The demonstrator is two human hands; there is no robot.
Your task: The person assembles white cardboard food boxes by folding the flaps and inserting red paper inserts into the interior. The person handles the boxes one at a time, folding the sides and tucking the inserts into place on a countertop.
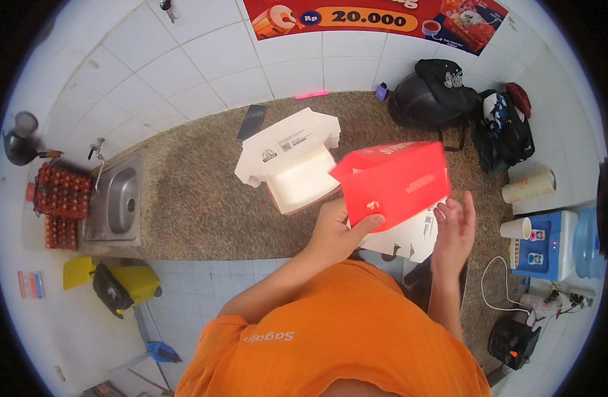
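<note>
My left hand (pixel 340 228) grips a red cardboard food box (pixel 400 192) above the counter's front edge, the thumb lying on its red side. The box is tilted, and its white lid flap (pixel 400 239) with printing and cut tabs hangs toward me. At the box's right side is my right hand (pixel 453 228), fingers apart and one stretched up; its fingertips are close to the flap's edge, and whether they touch it I cannot tell. Just beyond, a second box (pixel 302 184) stands unfolded on the counter, its white inside showing and its lid (pixel 287 144) laid back.
The speckled stone counter (pixel 191 198) carries a dark phone (pixel 251 123), a pink marker (pixel 312 95), a black bag with a cap (pixel 426 99) and a plastic-wrap roll (pixel 529 186). At left are a steel sink (pixel 124 198) and stacked egg trays (pixel 62 192); at right, a blue water dispenser (pixel 549 245).
</note>
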